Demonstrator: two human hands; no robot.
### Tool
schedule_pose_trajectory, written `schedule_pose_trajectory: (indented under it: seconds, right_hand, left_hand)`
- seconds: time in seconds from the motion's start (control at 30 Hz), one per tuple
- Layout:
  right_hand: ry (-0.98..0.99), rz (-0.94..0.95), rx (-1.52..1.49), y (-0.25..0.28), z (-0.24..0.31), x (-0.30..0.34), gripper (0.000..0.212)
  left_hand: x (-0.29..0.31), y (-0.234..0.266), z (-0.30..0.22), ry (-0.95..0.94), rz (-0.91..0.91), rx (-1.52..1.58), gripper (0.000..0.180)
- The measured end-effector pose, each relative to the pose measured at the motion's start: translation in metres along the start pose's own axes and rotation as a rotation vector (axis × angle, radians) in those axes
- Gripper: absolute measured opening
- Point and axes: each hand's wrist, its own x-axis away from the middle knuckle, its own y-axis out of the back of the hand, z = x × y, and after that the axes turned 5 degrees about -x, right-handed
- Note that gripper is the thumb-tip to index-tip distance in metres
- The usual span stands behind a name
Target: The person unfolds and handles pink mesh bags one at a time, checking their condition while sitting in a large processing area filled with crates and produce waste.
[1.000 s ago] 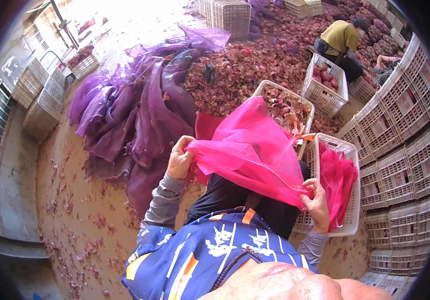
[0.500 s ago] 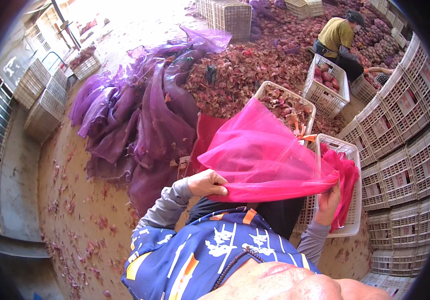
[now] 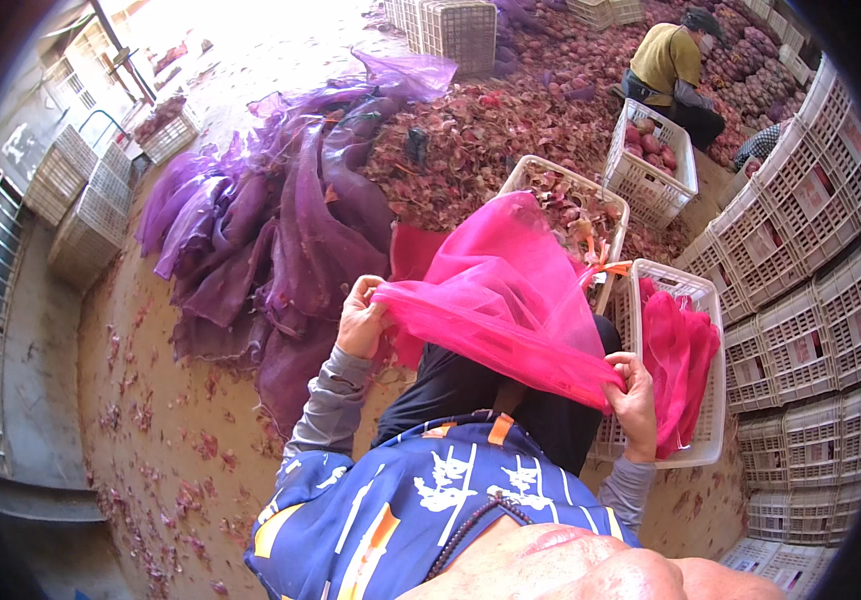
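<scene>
A bright pink mesh bag (image 3: 511, 300) is stretched over my lap between my two hands, its near edge folded over in a band. My left hand (image 3: 363, 318) pinches that edge at its left corner. At the right end, my right hand (image 3: 633, 400) grips the same edge between thumb and fingers. Just right of it stands a white plastic crate (image 3: 708, 440) with more pink mesh bags (image 3: 673, 350) inside. Orange ties (image 3: 606, 268) show beside the bag's far right side. Another piece of pink mesh (image 3: 413, 252) lies beyond my left hand.
Purple mesh sacks (image 3: 301, 240) lie heaped at the left. Ahead are a crate of onion skins (image 3: 619, 210), a pile of onion skins (image 3: 461, 140) and a crate of red onions (image 3: 651, 185). A person (image 3: 671, 70) sits at the far right. Stacked white crates (image 3: 791, 350) line the right side.
My left hand has moved up and left with the bag's edge. My right hand has come left and slightly down, away from the crate, bringing its end of the bag along.
</scene>
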Motion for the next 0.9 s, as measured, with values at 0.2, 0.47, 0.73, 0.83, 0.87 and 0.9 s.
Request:
schedule_pose_trajectory:
  seconds: [0.2, 0.47, 0.73, 0.83, 0.87, 0.9]
  right_hand:
    - [0.375, -0.258, 0.62, -0.007, -0.026, -0.016, 0.013]
    - [0.153, -0.435, -0.347, 0.034, -0.071, -0.021, 0.021]
    - [-0.055, -0.003, -0.719, 0.043, -0.041, -0.013, 0.017]
    - [-0.009, 0.076, -0.58, 0.021, -0.02, -0.01, 0.02]
    - [0.018, 0.117, -0.527, 0.017, -0.009, -0.008, 0.022]
    - [0.0, 0.127, -0.405, 0.011, -0.002, -0.006, 0.024]
  left_hand:
    - [-0.007, -0.01, 0.008, -0.033, 0.107, 0.481, 0.014]
    - [0.014, -0.03, -0.011, 0.208, 0.396, -0.358, 0.01]
    - [0.011, -0.02, -0.016, 0.034, 0.501, 0.525, 0.038]
    - [-0.003, -0.015, -0.011, -0.092, 0.313, 0.239, 0.03]
    - [-0.007, -0.01, -0.005, -0.121, 0.22, 0.068, 0.026]
    - [-0.01, -0.01, -0.004, -0.146, 0.132, -0.105, 0.023]
